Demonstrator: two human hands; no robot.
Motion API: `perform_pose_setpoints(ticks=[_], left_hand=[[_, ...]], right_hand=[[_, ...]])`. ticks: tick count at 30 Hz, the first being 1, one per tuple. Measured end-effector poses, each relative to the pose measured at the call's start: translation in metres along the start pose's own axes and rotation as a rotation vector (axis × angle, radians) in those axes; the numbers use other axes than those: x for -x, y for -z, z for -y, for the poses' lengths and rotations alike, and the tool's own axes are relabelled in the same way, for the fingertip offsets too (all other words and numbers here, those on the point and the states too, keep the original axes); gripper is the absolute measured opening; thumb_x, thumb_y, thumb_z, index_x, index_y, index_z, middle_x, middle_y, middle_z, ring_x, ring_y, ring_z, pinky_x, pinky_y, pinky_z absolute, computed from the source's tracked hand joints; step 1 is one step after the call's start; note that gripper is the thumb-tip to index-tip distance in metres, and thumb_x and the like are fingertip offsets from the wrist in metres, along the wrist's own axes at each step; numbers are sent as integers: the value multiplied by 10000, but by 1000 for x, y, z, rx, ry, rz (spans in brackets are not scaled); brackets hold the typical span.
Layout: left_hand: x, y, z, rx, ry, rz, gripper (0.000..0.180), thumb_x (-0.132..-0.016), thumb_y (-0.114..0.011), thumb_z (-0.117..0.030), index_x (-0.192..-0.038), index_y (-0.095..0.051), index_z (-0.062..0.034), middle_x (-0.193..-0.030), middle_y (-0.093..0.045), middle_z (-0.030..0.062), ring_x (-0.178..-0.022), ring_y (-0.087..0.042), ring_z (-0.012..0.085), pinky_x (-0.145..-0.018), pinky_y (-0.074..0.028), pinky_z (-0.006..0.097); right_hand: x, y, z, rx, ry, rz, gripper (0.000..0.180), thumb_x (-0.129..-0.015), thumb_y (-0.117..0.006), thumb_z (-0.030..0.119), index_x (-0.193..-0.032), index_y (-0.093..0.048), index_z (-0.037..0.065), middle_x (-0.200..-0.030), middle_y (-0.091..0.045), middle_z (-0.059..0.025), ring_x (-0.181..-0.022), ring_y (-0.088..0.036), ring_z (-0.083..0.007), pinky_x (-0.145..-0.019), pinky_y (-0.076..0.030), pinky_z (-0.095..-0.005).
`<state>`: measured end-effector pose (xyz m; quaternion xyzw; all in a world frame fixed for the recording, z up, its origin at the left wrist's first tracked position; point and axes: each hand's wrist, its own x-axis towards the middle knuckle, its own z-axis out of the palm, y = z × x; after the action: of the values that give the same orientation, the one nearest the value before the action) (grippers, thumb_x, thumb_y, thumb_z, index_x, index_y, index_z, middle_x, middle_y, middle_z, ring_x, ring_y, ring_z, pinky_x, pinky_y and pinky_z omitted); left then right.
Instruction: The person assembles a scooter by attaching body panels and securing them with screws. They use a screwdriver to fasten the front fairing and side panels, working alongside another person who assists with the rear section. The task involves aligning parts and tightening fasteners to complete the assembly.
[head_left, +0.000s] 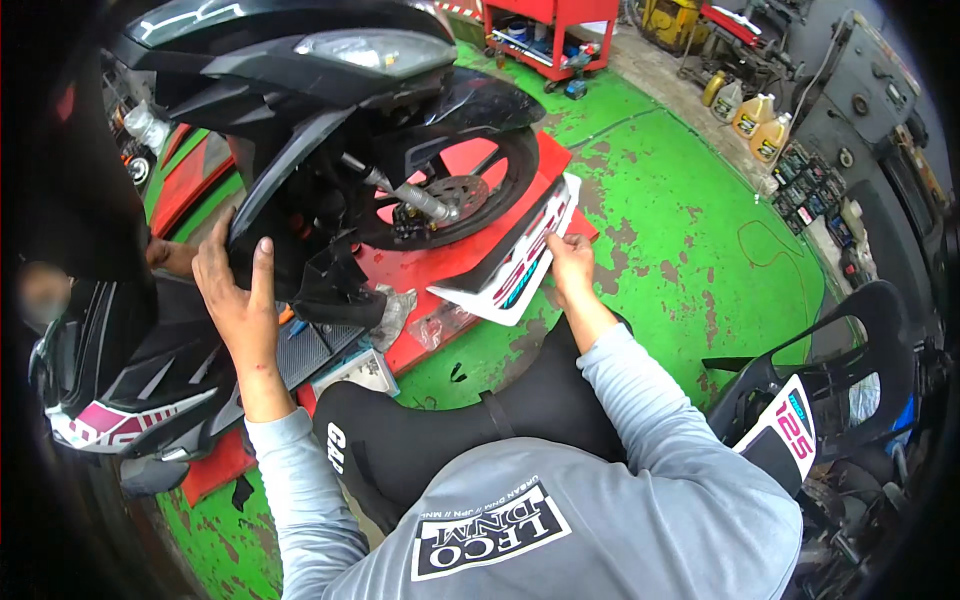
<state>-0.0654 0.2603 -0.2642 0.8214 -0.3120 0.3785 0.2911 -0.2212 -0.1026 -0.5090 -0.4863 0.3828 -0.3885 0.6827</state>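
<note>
In front of me a black scooter (370,90) has its front wheel (515,175) at the right and a silver fork leg (425,200) beside it. My left hand (235,300) is raised against the edge of the scooter's dark front body panel, fingers stretched and thumb up. Whether its fingertips touch the panel, I cannot tell. A black-and-white fairing panel (505,290) with pink and blue graphics tilts next to the wheel. My right hand (573,268) pinches its right edge between thumb and fingers.
The scooter stands on a red platform (405,345). Another person's hand (172,257) is at the left, above a black fairing (130,380) with pink-white graphics. A similar panel (785,435) leans on a black chair (850,330). Farther off are a red tool cart (550,45) and several jugs (752,115).
</note>
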Motion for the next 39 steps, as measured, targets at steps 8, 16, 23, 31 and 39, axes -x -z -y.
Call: perform_pose_setpoints(ticks=[8,16,23,31,39], left_hand=[[0,-2,5,-43,-23,4,549,-925,-709,-299,-1388,-560,-43,-1309,-586,163,-1266,-507,351,-1114,-354,438],[2,2,3,-20,-21,25,567,-907,-722,-292,-1393,-556,-53,-1315,-587,156,-1256,-512,341,-1109,-361,433],[3,5,8,-23,-36,12,576,-896,-726,-283,-1395,-550,-54,-1339,-582,151,-1248,-511,341,-1098,-367,436],[1,8,0,1,-22,20,579,-892,-723,-274,-1398,-547,-55,-1348,-581,153,-1254,-507,341,-1103,-366,433],[2,7,2,-15,-36,23,599,-886,-729,-282,-1408,-541,-55,-1353,-579,156,-1264,-503,345,-1109,-362,438]], right_hand=[[81,-15,79,202,411,63,402,-851,-806,145,-1073,-539,-57,-825,-698,-91,-659,-639,-85,-604,-521,-255],[86,33,139,715,708,281,405,-835,-794,214,-1163,-629,44,-993,-716,-115,-686,-674,-180,-644,-547,-322],[70,87,219,918,984,441,333,-883,-692,38,-1207,-614,39,-1165,-697,-139,-1096,-652,-321,-963,-502,-415],[9,114,225,502,1160,176,264,-1032,-567,194,-1268,-557,76,-1426,-550,-118,-1291,-493,-251,-1093,-373,-376],[-27,103,187,-128,745,298,291,-1054,-524,231,-1294,-517,67,-1236,-600,-40,-1170,-531,-162,-1073,-362,-347]])
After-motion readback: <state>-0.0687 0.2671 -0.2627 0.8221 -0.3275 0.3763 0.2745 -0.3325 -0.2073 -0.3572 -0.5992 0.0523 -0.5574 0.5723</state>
